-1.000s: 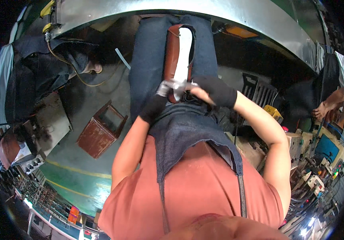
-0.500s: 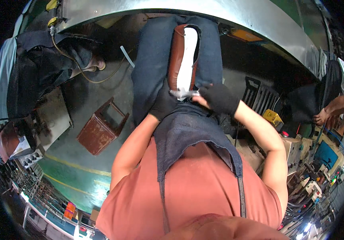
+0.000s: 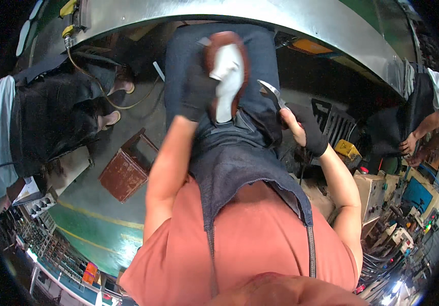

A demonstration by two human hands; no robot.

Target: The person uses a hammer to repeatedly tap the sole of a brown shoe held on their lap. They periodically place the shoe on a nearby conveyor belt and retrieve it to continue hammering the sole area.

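A brown leather shoe upper with a white sole side (image 3: 231,94) lies over my lap, smeared by motion, its broad rounded end pointing away from me. My left hand (image 3: 198,94), in a black fingerless glove, grips it along its left side. Some of those fingers are blurred or hidden against the dark apron (image 3: 240,160). To the right of the shoe, and apart from it, my right hand (image 3: 303,127) is closed around a pair of metal pincers (image 3: 272,93). Their shiny head points up and to the left; the handles are mostly hidden in the gloved palm.
A metal bench edge (image 3: 240,11) curves across the front, beyond my knees. On the floor at left stands a small brown stool (image 3: 123,173), with a hose (image 3: 108,97) nearby. Co-workers are at both sides, one with a visible hand (image 3: 409,145). Machinery (image 3: 375,196) fills the right.
The pincers have come off the shoe's near end and moved right with my right hand. My left hand has slid forward along the shoe, which is turned so its broad end faces away.
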